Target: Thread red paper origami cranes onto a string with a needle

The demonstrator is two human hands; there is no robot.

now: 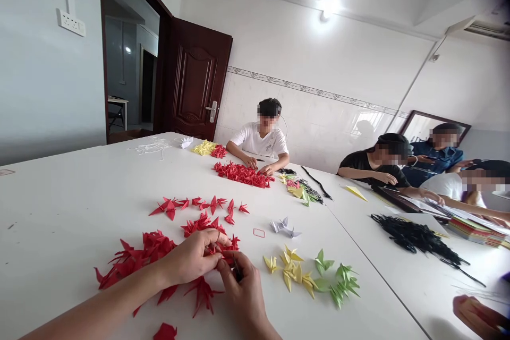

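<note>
My left hand is closed on a red paper crane, pinched at the fingertips and partly covered by them. My right hand meets it there, fingers curled round a thin dark tool whose kind I cannot make out. Beneath and around both hands lies a loose heap of red paper cranes. Another row of red cranes stretches beyond them. To the right of my right hand sit yellow cranes, green cranes and a few pale grey cranes.
Across the white table, a person in a white shirt handles a red crane pile. Black cords and stacked coloured paper lie at the right, near several other people. Another person's hand shows at the lower right.
</note>
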